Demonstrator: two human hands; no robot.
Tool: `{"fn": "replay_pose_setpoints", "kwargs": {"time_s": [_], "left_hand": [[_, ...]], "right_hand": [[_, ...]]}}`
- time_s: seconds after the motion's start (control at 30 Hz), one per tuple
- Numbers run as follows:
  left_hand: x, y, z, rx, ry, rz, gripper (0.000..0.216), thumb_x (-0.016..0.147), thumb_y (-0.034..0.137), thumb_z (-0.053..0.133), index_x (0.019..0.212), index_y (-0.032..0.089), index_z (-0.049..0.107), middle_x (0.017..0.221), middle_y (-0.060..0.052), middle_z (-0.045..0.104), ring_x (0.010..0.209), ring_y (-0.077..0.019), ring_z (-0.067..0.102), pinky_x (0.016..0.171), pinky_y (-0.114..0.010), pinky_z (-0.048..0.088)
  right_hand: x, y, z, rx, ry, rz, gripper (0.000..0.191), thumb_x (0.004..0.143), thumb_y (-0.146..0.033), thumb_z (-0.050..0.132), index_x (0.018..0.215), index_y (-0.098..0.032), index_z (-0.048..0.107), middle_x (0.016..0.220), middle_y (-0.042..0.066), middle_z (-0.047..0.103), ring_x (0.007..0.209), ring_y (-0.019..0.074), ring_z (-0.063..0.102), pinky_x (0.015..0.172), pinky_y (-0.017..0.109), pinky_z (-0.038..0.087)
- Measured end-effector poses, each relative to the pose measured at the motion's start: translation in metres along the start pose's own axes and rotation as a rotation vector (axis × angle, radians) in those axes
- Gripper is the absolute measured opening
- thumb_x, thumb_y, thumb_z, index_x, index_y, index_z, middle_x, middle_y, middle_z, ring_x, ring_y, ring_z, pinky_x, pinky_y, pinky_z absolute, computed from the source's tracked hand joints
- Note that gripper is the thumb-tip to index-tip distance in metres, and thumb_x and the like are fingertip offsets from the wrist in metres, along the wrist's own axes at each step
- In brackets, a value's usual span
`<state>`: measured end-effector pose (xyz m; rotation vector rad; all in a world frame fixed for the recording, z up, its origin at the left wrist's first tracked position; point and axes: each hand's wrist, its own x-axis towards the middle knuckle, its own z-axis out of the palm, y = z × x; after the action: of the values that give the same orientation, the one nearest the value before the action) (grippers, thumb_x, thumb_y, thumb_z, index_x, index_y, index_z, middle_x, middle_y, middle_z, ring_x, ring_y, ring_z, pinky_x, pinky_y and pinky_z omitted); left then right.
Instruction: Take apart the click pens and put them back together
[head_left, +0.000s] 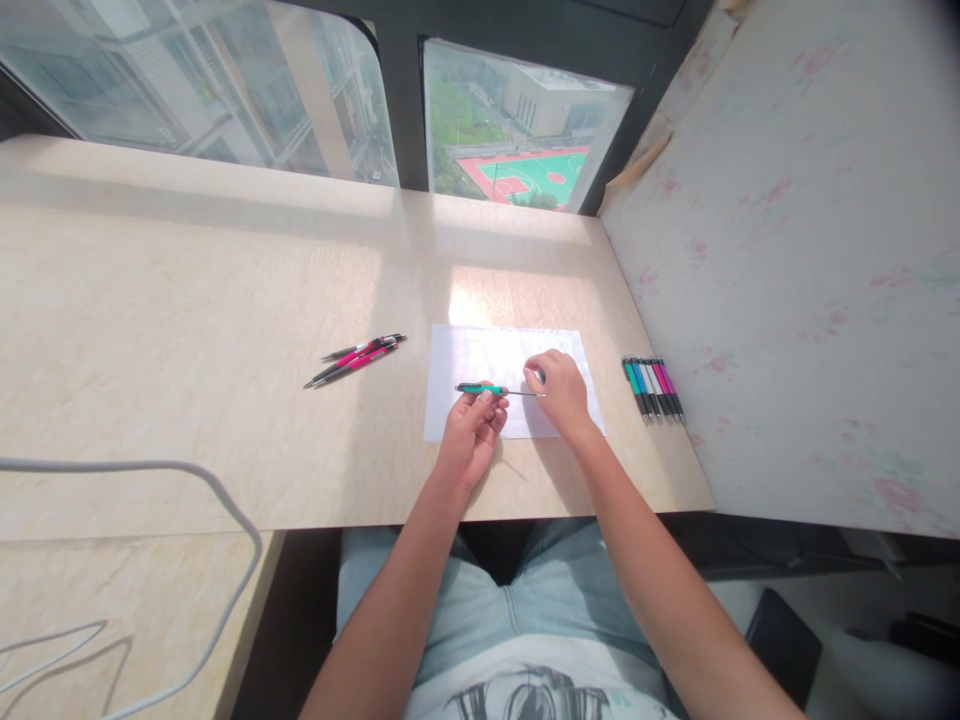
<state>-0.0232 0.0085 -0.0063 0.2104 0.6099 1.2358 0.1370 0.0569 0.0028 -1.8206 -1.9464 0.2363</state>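
My left hand (474, 432) is closed around the green barrel of a ballpoint pen (484, 389), held level above a sheet of white paper (450, 350). The pen's thin refill (523, 393) sticks out bare toward the right. Beside the refill's end, my right hand (561, 388) is pinched on a small dark pen part (539, 376), mostly hidden by the fingers. The refill's far end reaches the right hand; whether it touches the fingers I cannot tell.
Several pens with red and black barrels (358, 361) lie in a loose pile left of the paper. Right of it, several coloured pens (654, 388) form a neat row near the flowered wall (787, 300). A grey cable (187, 468) loops over the desk's left side. Windows stand behind.
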Motion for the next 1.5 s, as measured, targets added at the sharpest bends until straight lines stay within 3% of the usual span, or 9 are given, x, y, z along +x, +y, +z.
{"fn": "replay_pose_setpoints", "kwargs": {"time_s": [0.07,0.2,0.3,0.47,0.67,0.83,1.0,1.5], "left_hand": [[0.0,0.0,0.001,0.005,0.015,0.002,0.022,0.075,0.017,0.08,0.093,0.015,0.067,0.091,-0.005,0.071,0.077,-0.0082,0.066,0.069,-0.016,0.054],[-0.001,0.0,0.002,0.009,0.033,0.001,0.023,0.074,0.017,0.08,0.092,0.015,0.067,0.09,-0.005,0.071,0.076,-0.0085,0.066,0.068,-0.017,0.054],[-0.001,0.0,0.002,0.01,0.03,-0.001,0.024,0.074,0.017,0.081,0.093,0.015,0.067,0.089,-0.004,0.071,0.076,-0.0086,0.066,0.068,-0.017,0.054],[0.0,-0.001,0.0,0.016,0.02,0.004,0.023,0.074,0.017,0.08,0.093,0.015,0.067,0.091,-0.005,0.071,0.076,-0.0085,0.066,0.068,-0.017,0.053],[0.002,-0.001,-0.002,0.019,0.019,0.014,0.023,0.075,0.017,0.08,0.093,0.015,0.067,0.092,-0.005,0.071,0.077,-0.0085,0.065,0.069,-0.017,0.053],[0.002,-0.001,-0.002,0.02,0.023,0.009,0.023,0.074,0.017,0.081,0.092,0.015,0.067,0.092,-0.005,0.071,0.078,-0.0088,0.066,0.069,-0.017,0.053],[0.001,0.0,0.0,0.002,0.023,0.011,0.02,0.075,0.015,0.08,0.091,0.014,0.067,0.091,-0.005,0.072,0.076,-0.0082,0.065,0.068,-0.016,0.053],[-0.002,0.001,0.004,-0.019,0.035,0.0,0.018,0.075,0.013,0.078,0.09,0.013,0.069,0.089,-0.005,0.072,0.073,-0.0081,0.065,0.066,-0.015,0.053]], "right_hand": [[-0.006,0.001,-0.002,0.141,0.034,-0.002,0.015,0.088,-0.022,0.053,0.086,-0.02,0.068,0.093,0.007,0.069,0.085,0.0209,0.059,0.082,0.034,0.045],[-0.022,0.001,-0.006,0.397,0.066,0.109,0.02,0.086,-0.029,0.055,0.096,-0.019,0.069,0.086,0.004,0.07,0.071,0.017,0.06,0.071,0.032,0.049],[-0.037,-0.001,-0.01,0.58,0.089,0.204,0.029,0.085,-0.036,0.059,0.106,-0.018,0.068,0.09,0.006,0.071,0.074,0.0175,0.064,0.071,0.032,0.052],[-0.055,-0.007,-0.024,0.862,0.105,0.32,0.026,0.083,-0.042,0.065,0.096,-0.019,0.07,0.086,0.005,0.072,0.075,0.0184,0.068,0.07,0.034,0.056],[-0.065,-0.018,-0.04,0.934,0.207,0.341,0.02,0.078,-0.038,0.074,0.088,-0.02,0.072,0.089,0.005,0.072,0.087,0.0201,0.066,0.076,0.034,0.056],[-0.069,-0.029,-0.045,0.967,0.274,0.369,0.017,0.076,-0.035,0.075,0.084,-0.021,0.071,0.084,0.004,0.07,0.08,0.0182,0.063,0.075,0.034,0.055],[-0.071,-0.033,-0.046,0.975,0.298,0.372,0.017,0.078,-0.035,0.074,0.086,-0.02,0.071,0.082,0.004,0.069,0.075,0.0171,0.063,0.068,0.032,0.054],[-0.072,-0.033,-0.043,0.968,0.322,0.339,0.017,0.08,-0.035,0.075,0.089,-0.021,0.072,0.083,0.003,0.07,0.075,0.016,0.063,0.067,0.03,0.053]]}}
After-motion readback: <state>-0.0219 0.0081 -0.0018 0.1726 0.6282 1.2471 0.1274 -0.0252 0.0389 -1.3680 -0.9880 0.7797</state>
